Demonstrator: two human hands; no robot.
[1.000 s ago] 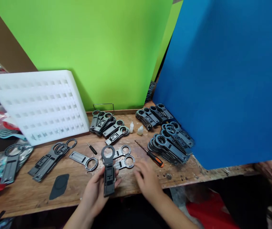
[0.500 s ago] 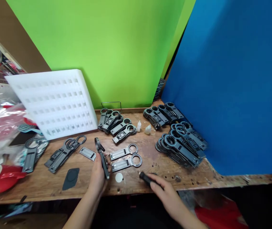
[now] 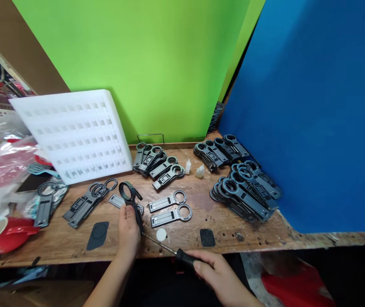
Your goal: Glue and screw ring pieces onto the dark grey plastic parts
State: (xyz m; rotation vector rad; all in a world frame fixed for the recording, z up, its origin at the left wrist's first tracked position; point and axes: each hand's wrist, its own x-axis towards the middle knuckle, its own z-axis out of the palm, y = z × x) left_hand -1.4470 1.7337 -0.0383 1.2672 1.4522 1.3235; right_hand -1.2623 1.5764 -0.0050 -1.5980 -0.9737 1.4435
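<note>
My left hand (image 3: 129, 232) is closed around a dark flat part with a ring at its top (image 3: 126, 190), held tilted above the table. My right hand (image 3: 212, 270) grips the black handle of a screwdriver (image 3: 184, 257). The thin shaft points left, and its tip meets the lower end of the held part. Two grey ring-ended plates (image 3: 164, 218) lie just right of my left hand. Another grey plate (image 3: 115, 201) lies partly hidden behind the held part. A white disc (image 3: 161, 234) rests below the screwdriver's line.
Piles of ring-ended parts lie at right (image 3: 243, 194) and centre back (image 3: 159, 164). Two small white bottles (image 3: 188, 166) stand behind. A white foam block (image 3: 76, 136) leans at left, near a red bowl (image 3: 12, 234). Black pads (image 3: 207, 237) lie near the front edge.
The screwdriver has swung left and down, so its tip now reaches the part. My left hand has turned the part, showing its ring more openly. The black pad at right is uncovered.
</note>
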